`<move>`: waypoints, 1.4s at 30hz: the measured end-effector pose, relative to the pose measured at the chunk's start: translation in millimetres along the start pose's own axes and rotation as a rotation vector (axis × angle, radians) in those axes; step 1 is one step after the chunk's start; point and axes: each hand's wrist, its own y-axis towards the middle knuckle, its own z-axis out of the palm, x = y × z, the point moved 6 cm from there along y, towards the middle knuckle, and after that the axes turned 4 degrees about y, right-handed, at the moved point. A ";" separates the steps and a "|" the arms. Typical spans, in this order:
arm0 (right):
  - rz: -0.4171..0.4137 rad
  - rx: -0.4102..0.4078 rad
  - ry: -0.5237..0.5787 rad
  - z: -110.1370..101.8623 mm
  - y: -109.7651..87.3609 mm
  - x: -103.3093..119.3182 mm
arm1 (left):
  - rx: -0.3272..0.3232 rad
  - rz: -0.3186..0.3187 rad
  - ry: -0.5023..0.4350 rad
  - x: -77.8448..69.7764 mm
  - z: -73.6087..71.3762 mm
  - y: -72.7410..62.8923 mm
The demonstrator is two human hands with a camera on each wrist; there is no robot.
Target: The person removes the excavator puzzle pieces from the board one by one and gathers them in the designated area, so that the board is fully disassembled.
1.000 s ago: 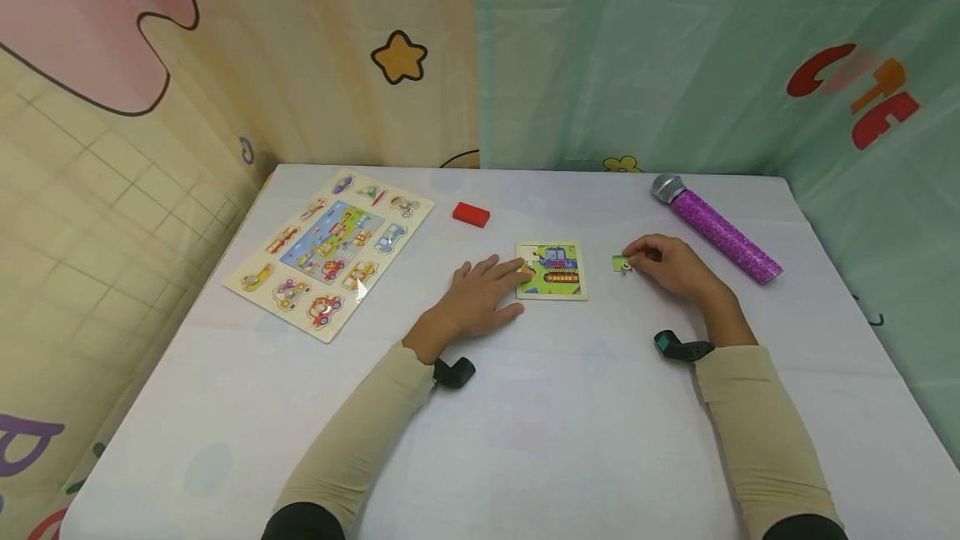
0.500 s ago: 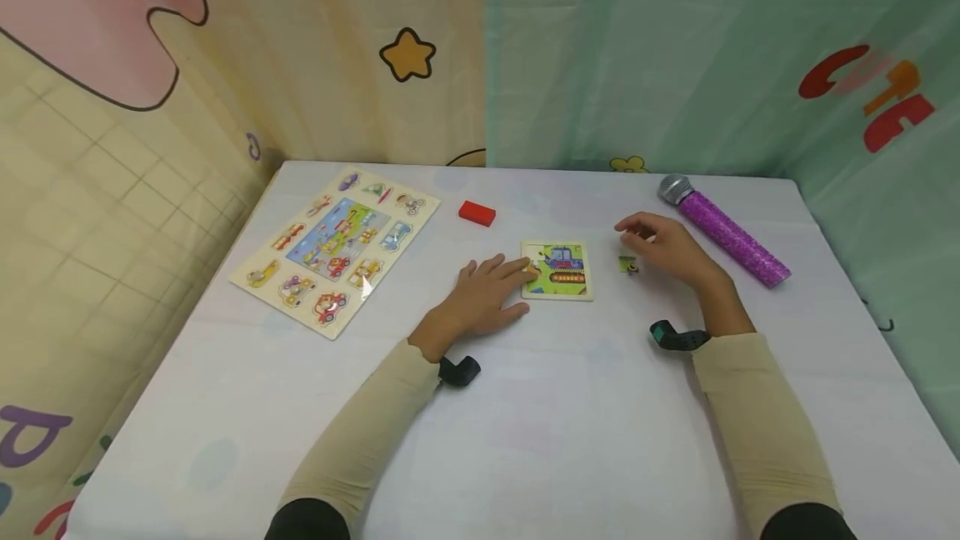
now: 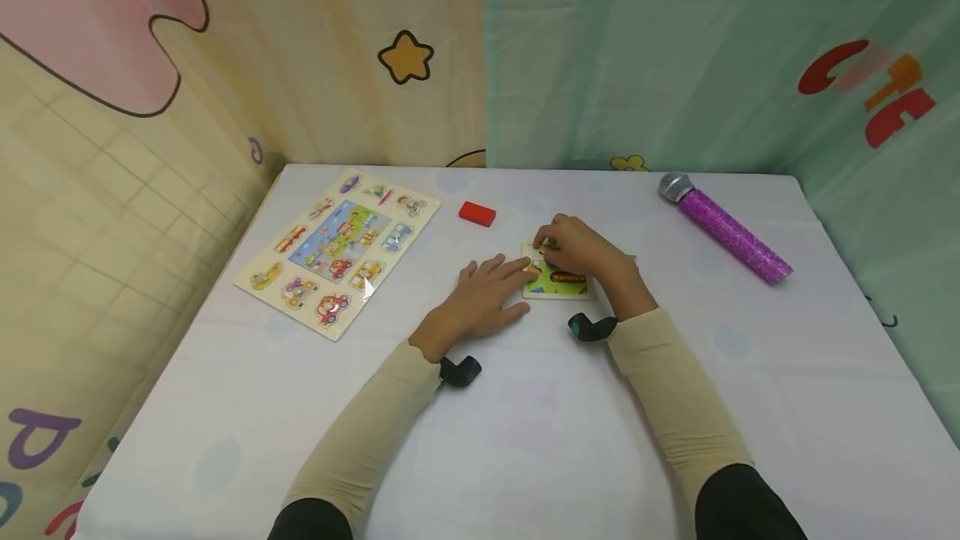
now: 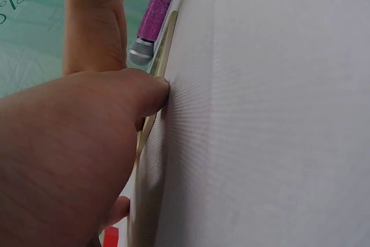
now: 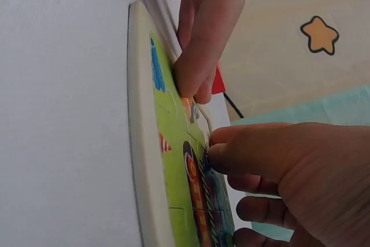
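A small square jigsaw puzzle (image 3: 558, 288) with a vehicle picture lies in its pale frame at the table's middle. My left hand (image 3: 486, 298), fingers spread, rests at its left edge with fingertips pressing on the picture. Over the upper part of the puzzle is my right hand (image 3: 583, 247). Its thumb and forefinger (image 5: 254, 148) come together at a puzzle piece (image 5: 207, 155) beside a pale bare patch near the upper left corner; the fingers mostly hide the piece. A loose puzzle piece (image 3: 633, 257) barely shows behind the right wrist.
A larger picture board (image 3: 337, 252) with several vehicle shapes lies at the left. Behind the puzzle sits a red block (image 3: 477, 213). A purple glitter microphone (image 3: 723, 227) lies at the right. Curtains (image 3: 637, 48) hang along the table's far edge.
My right hand lets go of the loose piece on the right, lifts, and moves left onto the puzzle's upper part. The left hand stays on the puzzle's left edge.
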 end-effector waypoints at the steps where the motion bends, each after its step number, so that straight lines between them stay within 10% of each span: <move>1: 0.003 -0.002 0.003 0.0 0.2 0.6 | -0.004 -0.001 0.002 0.2 -0.6 0.0; 11: 0.105 0.025 0.078 2.3 0.1 -4.2 | -0.004 0.009 -0.002 0.2 -1.3 0.2; 25: 0.041 0.001 -0.047 5.4 -7.2 5.0 | -0.016 0.004 -0.023 0.7 5.2 -1.4; 42: 0.059 -0.017 0.240 -6.7 -18.3 -16.9 | -0.015 0.001 -0.002 2.4 4.9 0.2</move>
